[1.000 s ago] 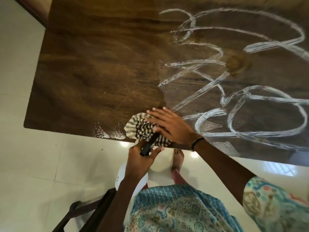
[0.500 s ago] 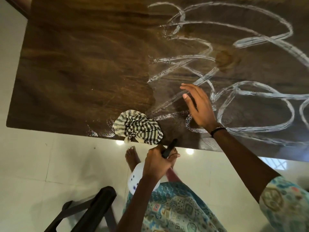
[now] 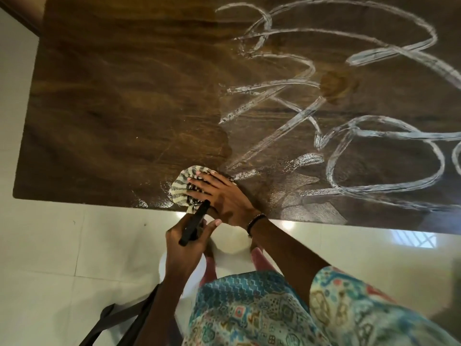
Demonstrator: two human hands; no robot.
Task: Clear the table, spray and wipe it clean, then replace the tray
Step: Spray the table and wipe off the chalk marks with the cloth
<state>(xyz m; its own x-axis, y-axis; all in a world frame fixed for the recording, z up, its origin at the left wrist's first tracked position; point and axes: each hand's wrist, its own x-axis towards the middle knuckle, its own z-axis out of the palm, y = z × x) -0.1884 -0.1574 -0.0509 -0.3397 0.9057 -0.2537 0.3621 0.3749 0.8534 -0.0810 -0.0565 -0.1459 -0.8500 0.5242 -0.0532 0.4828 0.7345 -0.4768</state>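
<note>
Your right hand (image 3: 219, 196) presses flat-fingered on the striped cloth (image 3: 183, 187) at the near edge of the table (image 3: 112, 108); your left hand (image 3: 185, 242) grips a spray bottle's black trigger (image 3: 194, 222) just below. White foam streaks (image 3: 349, 116) loop across the wood.

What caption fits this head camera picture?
Right hand presses striped cloth onto foam-streaked brown wooden table; left hand holds black-triggered spray bottle.

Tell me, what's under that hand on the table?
Under the right hand lies a bunched striped cloth, pressed on the wet brown table. Only its left part shows; the rest, and the table beneath, is covered.
</note>
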